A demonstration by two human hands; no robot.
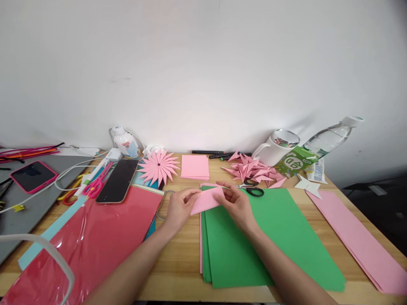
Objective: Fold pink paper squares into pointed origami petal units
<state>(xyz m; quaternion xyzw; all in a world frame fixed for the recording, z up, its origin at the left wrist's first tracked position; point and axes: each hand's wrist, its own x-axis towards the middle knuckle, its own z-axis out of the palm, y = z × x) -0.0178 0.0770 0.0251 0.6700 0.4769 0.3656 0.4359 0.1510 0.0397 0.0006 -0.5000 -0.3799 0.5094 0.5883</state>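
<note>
Between my two hands is a small pink sheet of paper (206, 201), looking folded into a rectangle, held just above the green paper stack (273, 237). My left hand (181, 207) pinches its left end with thumb and fingers. On the right end, my right hand (234, 202) presses its thumb on the front, with the fingers behind. Beyond my hands lies a pile of square pink sheets (195, 167). To its left rests a round pointed pink paper star (158, 166), and to its right a heap of folded pink paper pieces (251, 168).
Black-handled scissors (255, 192) lie at the green stack's far edge. A white mug (276, 146), a green box (294, 162) and a water bottle (330, 136) stand back right. Pink strips (359, 237) lie right; a phone (117, 181) and red paper (95, 237) lie left.
</note>
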